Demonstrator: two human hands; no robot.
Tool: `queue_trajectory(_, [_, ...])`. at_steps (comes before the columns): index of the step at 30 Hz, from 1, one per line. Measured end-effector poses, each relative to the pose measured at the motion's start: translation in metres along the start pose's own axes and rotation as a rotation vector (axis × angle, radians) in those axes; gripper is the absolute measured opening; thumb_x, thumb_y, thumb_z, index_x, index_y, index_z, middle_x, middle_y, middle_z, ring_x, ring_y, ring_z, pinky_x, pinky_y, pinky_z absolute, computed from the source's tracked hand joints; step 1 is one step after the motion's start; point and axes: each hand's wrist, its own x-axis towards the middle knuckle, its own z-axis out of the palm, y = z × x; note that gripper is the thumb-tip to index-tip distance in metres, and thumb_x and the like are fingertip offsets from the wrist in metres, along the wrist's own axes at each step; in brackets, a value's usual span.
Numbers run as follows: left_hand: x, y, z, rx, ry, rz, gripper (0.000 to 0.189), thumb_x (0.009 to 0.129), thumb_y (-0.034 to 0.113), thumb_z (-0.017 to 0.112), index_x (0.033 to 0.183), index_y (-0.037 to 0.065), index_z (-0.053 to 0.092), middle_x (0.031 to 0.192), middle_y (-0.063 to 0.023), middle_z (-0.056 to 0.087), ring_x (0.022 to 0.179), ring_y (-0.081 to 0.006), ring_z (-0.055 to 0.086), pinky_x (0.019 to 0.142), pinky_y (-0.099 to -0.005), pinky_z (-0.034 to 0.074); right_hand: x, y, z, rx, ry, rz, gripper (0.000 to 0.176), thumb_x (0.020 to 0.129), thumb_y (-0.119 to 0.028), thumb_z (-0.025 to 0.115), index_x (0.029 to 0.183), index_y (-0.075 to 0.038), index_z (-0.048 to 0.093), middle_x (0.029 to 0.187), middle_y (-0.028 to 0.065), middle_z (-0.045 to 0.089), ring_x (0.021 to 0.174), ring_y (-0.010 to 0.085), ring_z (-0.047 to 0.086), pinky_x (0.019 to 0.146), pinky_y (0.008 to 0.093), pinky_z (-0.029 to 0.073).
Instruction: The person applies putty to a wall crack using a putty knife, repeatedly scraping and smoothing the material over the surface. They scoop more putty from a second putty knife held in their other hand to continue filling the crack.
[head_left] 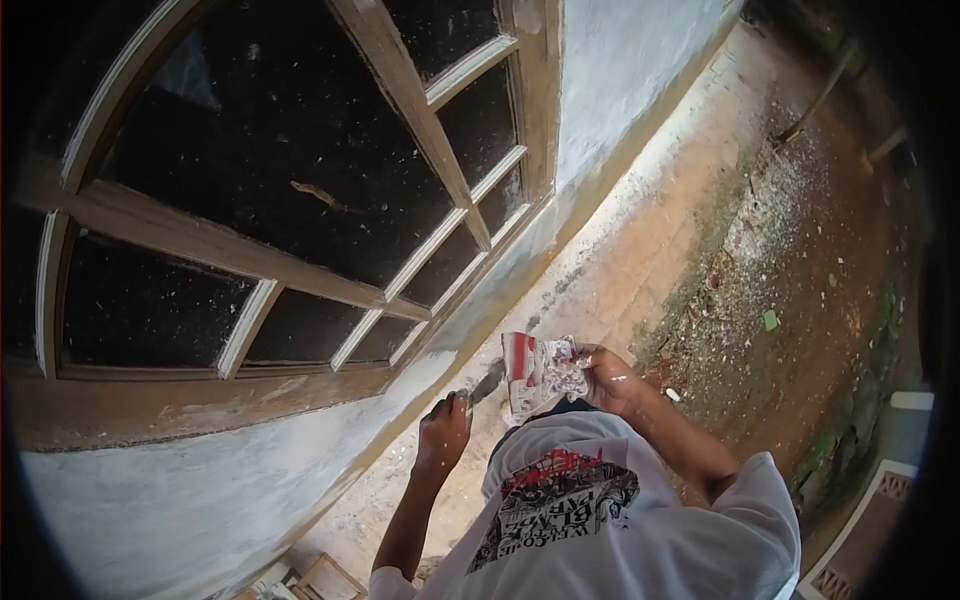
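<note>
My left hand (443,432) is closed around the handle of a putty knife (490,381). Its dark, flat blade points toward a red-and-white container (530,372), with a small gap between the two. Against the front of my body, my right hand (606,378) grips that container by its right side. White smears cover much of its surface, and what is inside does not show clearly.
To my left stands a wooden-framed window (330,290) with dark panes, set in a pale blue-white wall (250,455). A dirty concrete ledge (620,270) runs along it. Bare soil (790,350) with white flakes lies right. A wooden frame (328,580) shows bottom left.
</note>
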Motion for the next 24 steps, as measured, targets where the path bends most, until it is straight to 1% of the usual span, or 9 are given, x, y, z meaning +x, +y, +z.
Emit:
queue_trajectory(4, [-0.001,-0.019,0.022,0.074,-0.199,0.19,0.023,0.089,0.016,0.063,0.106,0.002,0.059,0.088,-0.0114,0.062,0.081,-0.0259,0.066,0.065,-0.0371,0.056,-0.01,0.005,-0.016,0.157,0.049,-0.065,0.032,0.09,0.0,0.053,0.122,0.004,0.057,0.109,0.014,0.068,0.096,0.0244,0.07,0.089,0.0376,0.057])
queue_trajectory(8, [0.016,-0.028,0.069,-0.072,-0.373,0.033,0.027,0.093,0.018,0.061,0.111,-0.001,0.055,0.085,-0.0198,0.067,0.076,-0.035,0.068,0.065,-0.0444,0.055,0.004,-0.011,-0.063,0.296,0.056,-0.157,0.03,0.09,-0.001,0.054,0.12,0.002,0.057,0.11,0.0131,0.067,0.098,0.0246,0.069,0.091,0.0396,0.057])
queue_trajectory(10, [0.042,-0.028,0.1,-0.082,-0.541,-0.305,0.03,0.095,0.017,0.06,0.116,-0.002,0.051,0.09,-0.0256,0.068,0.08,-0.042,0.067,0.069,-0.0495,0.053,0.035,-0.014,-0.111,0.321,0.116,-0.23,0.03,0.091,-0.001,0.053,0.121,0.002,0.056,0.11,0.013,0.068,0.097,0.024,0.07,0.089,0.0398,0.057])
queue_trajectory(14, [0.058,-0.04,0.183,-0.211,-0.578,-0.553,0.029,0.096,0.018,0.059,0.116,0.0,0.048,0.091,-0.0283,0.066,0.085,-0.0474,0.065,0.07,-0.0505,0.051,0.13,-0.048,-0.235,0.335,0.29,-0.302,0.033,0.092,0.0,0.054,0.125,0.0,0.055,0.113,0.0109,0.068,0.099,0.0206,0.069,0.087,0.0371,0.056])
queue_trajectory(19, [0.013,-0.056,0.298,-0.285,-0.879,-0.735,0.029,0.095,0.017,0.061,0.113,0.0,0.047,0.092,-0.0304,0.065,0.087,-0.0515,0.062,0.069,-0.0534,0.049,0.312,-0.045,-0.424,0.075,0.475,-0.358,0.038,0.092,0.0,0.063,0.129,-0.005,0.056,0.107,0.002,0.068,0.091,0.0104,0.064,0.079,0.0253,0.05])
queue_trajectory(20, [-0.003,-0.06,0.311,-0.223,-0.996,-0.793,0.037,0.093,0.02,0.062,0.119,-0.002,0.048,0.096,-0.0281,0.064,0.091,-0.0465,0.064,0.076,-0.0498,0.049,0.353,-0.042,-0.451,0.028,0.527,-0.429,0.036,0.093,0.0,0.061,0.128,-0.004,0.057,0.104,0.0018,0.069,0.089,0.0098,0.063,0.078,0.0247,0.049])
queue_trajectory(22, [-0.043,-0.068,0.328,-0.152,-1.023,-0.735,0.04,0.093,0.024,0.063,0.119,-0.003,0.049,0.097,-0.0287,0.064,0.093,-0.0472,0.064,0.077,-0.0511,0.049,0.427,-0.04,-0.491,-0.085,0.591,-0.521,0.037,0.094,0.001,0.057,0.131,0.0,0.055,0.104,0.0025,0.068,0.088,0.0087,0.06,0.078,0.0249,0.048])
queue_trajectory(23, [-0.098,-0.084,0.333,0.015,-0.911,-0.466,0.042,0.092,0.027,0.064,0.118,-0.003,0.049,0.098,-0.0299,0.064,0.093,-0.0491,0.063,0.076,-0.0521,0.05,0.461,-0.038,-0.506,-0.184,0.617,-0.589,0.037,0.094,0.001,0.056,0.132,0.001,0.055,0.105,0.0031,0.068,0.09,0.0087,0.06,0.078,0.0254,0.048])
queue_trajectory(24, [-0.08,-0.074,0.33,-0.124,-1.1,-0.785,0.044,0.092,0.029,0.064,0.118,-0.003,0.049,0.096,-0.0298,0.065,0.091,-0.0521,0.062,0.076,-0.0533,0.051,0.492,-0.039,-0.515,-0.226,0.647,-0.656,0.037,0.094,0.001,0.055,0.131,0.001,0.056,0.104,0.0061,0.069,0.089,0.0104,0.06,0.078,0.0264,0.048])
